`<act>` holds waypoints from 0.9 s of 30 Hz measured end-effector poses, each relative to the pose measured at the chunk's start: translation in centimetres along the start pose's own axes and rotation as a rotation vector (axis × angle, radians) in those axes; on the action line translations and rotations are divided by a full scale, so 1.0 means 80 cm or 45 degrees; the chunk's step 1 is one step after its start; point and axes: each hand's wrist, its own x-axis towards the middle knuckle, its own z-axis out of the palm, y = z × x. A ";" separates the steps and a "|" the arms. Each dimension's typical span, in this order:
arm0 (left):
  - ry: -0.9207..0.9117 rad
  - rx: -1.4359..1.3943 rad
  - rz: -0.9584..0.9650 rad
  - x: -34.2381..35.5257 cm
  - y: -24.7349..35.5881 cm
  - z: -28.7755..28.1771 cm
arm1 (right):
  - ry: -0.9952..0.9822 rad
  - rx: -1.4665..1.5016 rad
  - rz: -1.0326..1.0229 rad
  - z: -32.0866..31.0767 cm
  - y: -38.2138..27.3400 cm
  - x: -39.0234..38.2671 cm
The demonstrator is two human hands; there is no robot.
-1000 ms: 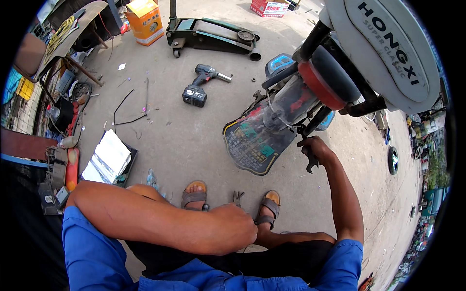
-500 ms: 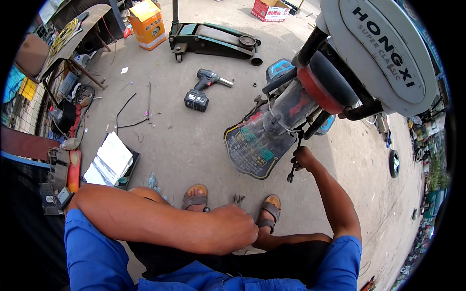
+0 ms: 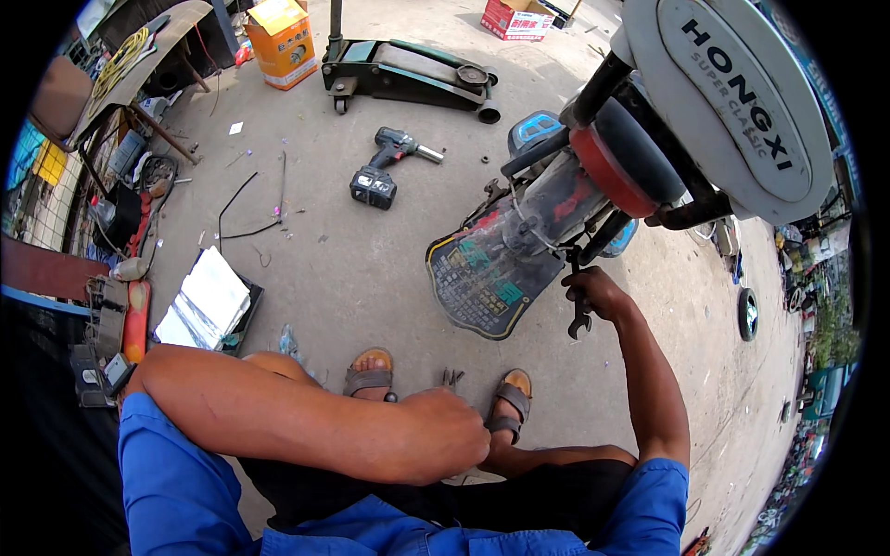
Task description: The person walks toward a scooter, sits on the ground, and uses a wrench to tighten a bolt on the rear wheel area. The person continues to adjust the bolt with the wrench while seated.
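Note:
In my right hand (image 3: 598, 291) is an open-end wrench (image 3: 580, 324), my fingers closed round its middle. Its lower jaw hangs free below the hand, while its upper end reaches the dark metal parts beside the mudguard (image 3: 482, 287) of a two-wheeler. Above that mudguard are a red and black rear light (image 3: 612, 171) and a pale grey top box (image 3: 742, 102). My left hand (image 3: 438, 435) is curled into a fist over my lap, near my right knee. Its fingers face away, so whatever may be inside them is hidden.
A cordless impact wrench (image 3: 389, 165) lies on the concrete, with a floor jack (image 3: 408, 79) beyond it. Left are a black tray (image 3: 243, 310) with white sheets on it and a bent black rod (image 3: 222, 218). An orange box (image 3: 281, 46) stands far left; small metal pieces (image 3: 451, 378) lie between my feet.
My right hand has shifted slightly right and up. The wrench's lower end has swung right, and its open jaw now shows more plainly. My left hand stays almost in place.

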 end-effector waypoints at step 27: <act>0.016 -0.019 0.000 -0.001 0.001 -0.002 | 0.067 0.067 0.042 -0.011 -0.021 -0.027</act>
